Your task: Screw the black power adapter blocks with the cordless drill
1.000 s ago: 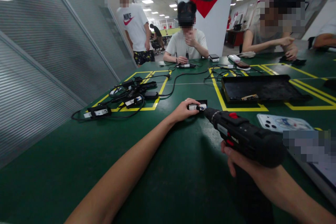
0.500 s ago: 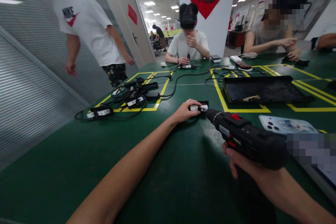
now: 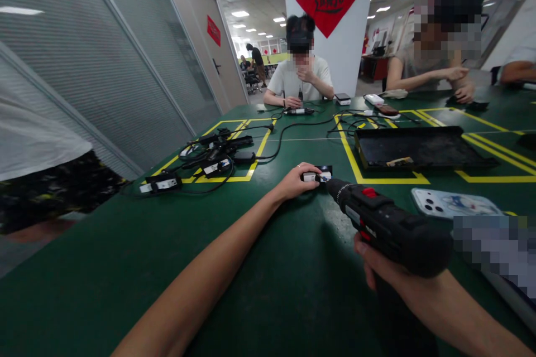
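Note:
My left hand (image 3: 298, 179) grips a small black device with a white label (image 3: 325, 173) on the green table, its fingers closed over the near left side. In my right hand (image 3: 387, 268) is a black cordless drill (image 3: 385, 220) with red buttons, its handle wrapped by the fingers. The drill lies nearly level and points away to the left. Its tip meets or nearly meets the right part of the labelled device; contact is too small to make out. My palm and the drill's body hide the trigger.
Black adapters with tangled cables (image 3: 218, 159) lie at the left in yellow tape. A black tray (image 3: 422, 148) stands at the right, beyond a phone (image 3: 456, 203) and a blurred flat object (image 3: 498, 251). Two people sit across the table (image 3: 167, 279); another stands at the left edge.
The person at the left has come much nearer along the table's left side. Both my hands, the device and the drill keep nearly the same places; the view has shifted slightly.

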Available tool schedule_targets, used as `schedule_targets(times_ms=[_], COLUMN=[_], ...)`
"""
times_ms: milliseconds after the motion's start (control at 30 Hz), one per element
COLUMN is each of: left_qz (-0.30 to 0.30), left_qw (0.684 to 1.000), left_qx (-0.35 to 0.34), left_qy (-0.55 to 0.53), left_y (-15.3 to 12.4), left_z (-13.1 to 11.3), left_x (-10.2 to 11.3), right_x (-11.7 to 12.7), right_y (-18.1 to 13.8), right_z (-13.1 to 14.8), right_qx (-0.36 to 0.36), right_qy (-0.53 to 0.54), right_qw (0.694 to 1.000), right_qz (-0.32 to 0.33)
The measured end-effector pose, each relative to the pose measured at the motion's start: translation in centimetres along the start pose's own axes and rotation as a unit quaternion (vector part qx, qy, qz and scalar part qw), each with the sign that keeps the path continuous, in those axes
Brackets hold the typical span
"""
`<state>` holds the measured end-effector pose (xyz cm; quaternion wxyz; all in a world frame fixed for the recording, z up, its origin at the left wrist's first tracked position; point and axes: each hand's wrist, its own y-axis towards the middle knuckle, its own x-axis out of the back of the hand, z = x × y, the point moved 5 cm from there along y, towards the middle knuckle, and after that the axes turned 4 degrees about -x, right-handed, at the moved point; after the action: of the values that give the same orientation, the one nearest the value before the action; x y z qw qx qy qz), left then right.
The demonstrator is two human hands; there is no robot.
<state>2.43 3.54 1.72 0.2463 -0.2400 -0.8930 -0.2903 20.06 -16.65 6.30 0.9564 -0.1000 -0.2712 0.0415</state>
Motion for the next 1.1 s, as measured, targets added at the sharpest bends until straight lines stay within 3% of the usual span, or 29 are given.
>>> schedule_targets(times_ms=[367, 667, 900, 1100], left_qz=[0.019, 0.02, 0.015, 0.011], left_qw=[1.0, 0.999, 1.0, 1.0], left_qx=[-0.012, -0.007, 0.005, 0.006], left_qy=[-0.017, -0.028, -0.017, -0.017], left_y=[0.8, 0.9, 1.0, 1.1], left_z=[0.6, 0.3, 0.2, 0.2], left_x=[-0.2, -0.3, -0.3, -0.4], right_x=[-0.2, -0.1, -0.4, -0.3], right_y=[0.3, 0.3, 0.7, 0.3], right_z=[0.3, 0.5, -0.7, -0.1], right_qx=[0.022, 0.015, 0.005, -0.01], right_qy=[0.046, 0.046, 0.094, 0.131], right_qw=[0.999, 0.997, 0.995, 0.991], right_qz=[0.015, -0.057, -0.045, -0.04])
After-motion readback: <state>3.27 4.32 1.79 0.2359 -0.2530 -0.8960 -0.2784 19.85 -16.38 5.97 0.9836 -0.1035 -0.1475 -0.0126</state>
